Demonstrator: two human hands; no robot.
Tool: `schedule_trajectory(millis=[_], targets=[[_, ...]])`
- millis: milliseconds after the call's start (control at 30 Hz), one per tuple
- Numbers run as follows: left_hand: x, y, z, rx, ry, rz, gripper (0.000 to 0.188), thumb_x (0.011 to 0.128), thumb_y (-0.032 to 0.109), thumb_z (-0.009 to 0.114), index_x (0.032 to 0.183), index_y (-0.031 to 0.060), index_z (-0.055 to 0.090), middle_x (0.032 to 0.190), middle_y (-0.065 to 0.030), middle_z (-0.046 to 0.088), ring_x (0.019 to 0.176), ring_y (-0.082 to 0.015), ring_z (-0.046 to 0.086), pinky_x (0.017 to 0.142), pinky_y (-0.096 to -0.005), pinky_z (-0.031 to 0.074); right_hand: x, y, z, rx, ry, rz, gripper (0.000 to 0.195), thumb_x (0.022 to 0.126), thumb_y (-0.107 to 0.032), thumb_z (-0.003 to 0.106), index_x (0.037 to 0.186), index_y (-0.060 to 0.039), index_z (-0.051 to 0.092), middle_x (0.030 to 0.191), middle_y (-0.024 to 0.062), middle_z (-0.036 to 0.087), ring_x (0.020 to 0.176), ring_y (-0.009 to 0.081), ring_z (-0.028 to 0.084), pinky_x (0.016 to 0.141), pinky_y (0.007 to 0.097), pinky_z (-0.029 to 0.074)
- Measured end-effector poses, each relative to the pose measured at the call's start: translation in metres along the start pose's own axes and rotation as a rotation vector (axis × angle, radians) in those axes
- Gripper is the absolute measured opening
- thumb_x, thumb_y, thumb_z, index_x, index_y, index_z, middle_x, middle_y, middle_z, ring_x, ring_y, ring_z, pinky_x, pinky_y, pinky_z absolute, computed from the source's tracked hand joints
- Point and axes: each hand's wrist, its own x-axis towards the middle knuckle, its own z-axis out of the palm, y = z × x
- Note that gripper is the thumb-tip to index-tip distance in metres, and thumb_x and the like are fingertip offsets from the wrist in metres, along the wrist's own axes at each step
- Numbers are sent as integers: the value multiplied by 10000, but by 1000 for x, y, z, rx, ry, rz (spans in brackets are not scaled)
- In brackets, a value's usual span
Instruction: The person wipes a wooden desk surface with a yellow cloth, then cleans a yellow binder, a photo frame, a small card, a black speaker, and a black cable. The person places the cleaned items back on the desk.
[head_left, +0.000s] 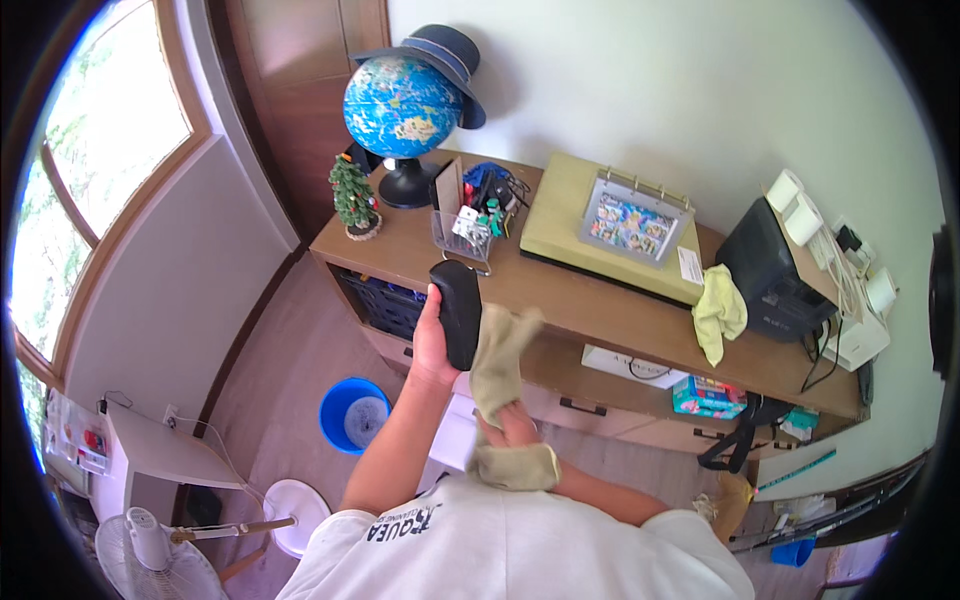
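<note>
My left hand (435, 339) holds up a black oblong case (457, 315), thumb along its near side, in front of the sideboard. Beside it, my right hand (516, 426) grips a beige cloth (496, 364). The cloth's upper part is blurred and hangs close to the case's right side; whether they touch I cannot tell. Its lower part drapes around my right wrist. Behind the case, on the wooden sideboard (600, 319), stands a clear holder (461, 232) with small items in it.
A globe (405, 105) wearing a hat (442, 52), a small Christmas tree (352, 191), a greenish-yellow box (559, 217) bearing a picture calendar (634, 223), a yellow cloth (720, 311) and a black power unit (765, 277) stand along the sideboard. On the floor are a blue bucket (330, 416) and a fan (154, 559).
</note>
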Motion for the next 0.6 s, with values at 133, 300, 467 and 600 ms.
schedule_trajectory(millis=[133,300,467,600], targets=[[-3,6,1,-124,-108,-109,459,871,497,439,1118,118,520,998,-83,585,915,-226,573,839,-377,470,17,3,-68,1067,196,560,441,943,-339,334,1175,18,449,1205,183,473,1135,288,451,934,380,366],[0,-45,-7,102,-180,-61,452,895,416,444,1207,91,462,1134,-100,543,1041,-222,529,913,-371,423,69,-14,-38,36,225,-66,339,914,-253,409,1058,21,546,1281,201,372,1199,348,346,1035,467,164],[-20,-53,28,306,-90,51,422,924,354,424,1242,77,420,1175,-69,508,1035,-173,516,897,-315,418,117,46,-37,377,290,228,363,933,-236,317,1125,34,467,1150,258,452,1089,412,396,959,448,276],[-18,-46,26,321,-129,95,432,926,352,420,1251,67,413,1181,-62,509,1049,-170,512,894,-318,418,101,4,-44,313,280,260,360,932,-212,313,1181,22,427,1203,270,424,1125,423,386,947,416,318]])
